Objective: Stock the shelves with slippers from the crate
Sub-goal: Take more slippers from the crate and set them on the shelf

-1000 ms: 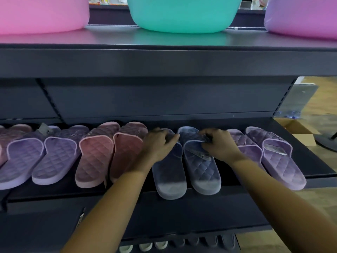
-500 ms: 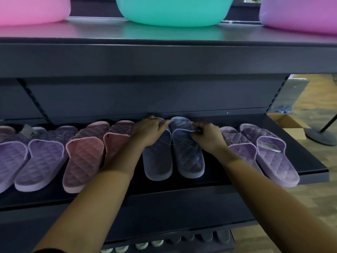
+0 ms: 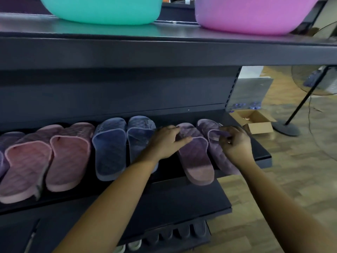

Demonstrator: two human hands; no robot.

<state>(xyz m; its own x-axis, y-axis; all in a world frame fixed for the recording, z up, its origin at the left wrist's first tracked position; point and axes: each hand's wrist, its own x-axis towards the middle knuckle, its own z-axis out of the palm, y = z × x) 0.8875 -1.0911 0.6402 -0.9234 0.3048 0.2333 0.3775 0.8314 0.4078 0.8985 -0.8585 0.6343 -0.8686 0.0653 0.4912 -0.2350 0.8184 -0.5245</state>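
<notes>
Dark metal shelf [image 3: 259, 152], a row of quilted slippers on it, toes to the back panel, heels out over the front edge. Left to right: pink pair [image 3: 67, 157], blue pair [image 3: 111, 148], then two purple ones at the right end.

Both hands at the purple ones, apart, one on each slipper. Left hand [image 3: 166, 141] laid over the strap of the inner purple slipper [image 3: 197, 161], fingers nearly straight, pressing on it. Right hand [image 3: 235, 145] curled, pinching the strap edge of the end purple slipper [image 3: 217, 154]. These two slippers just beside each other, angled a little rightward; touching or not, cannot tell.

Upper shelf [image 3: 164, 52] carrying a teal basin [image 3: 102, 10] and a pink basin [image 3: 251, 13]. Dark slippers [image 3: 182, 232] lower down, under the arms.

On the wood floor to the right: open cardboard box [image 3: 259, 123], fan stand [image 3: 286, 127].
</notes>
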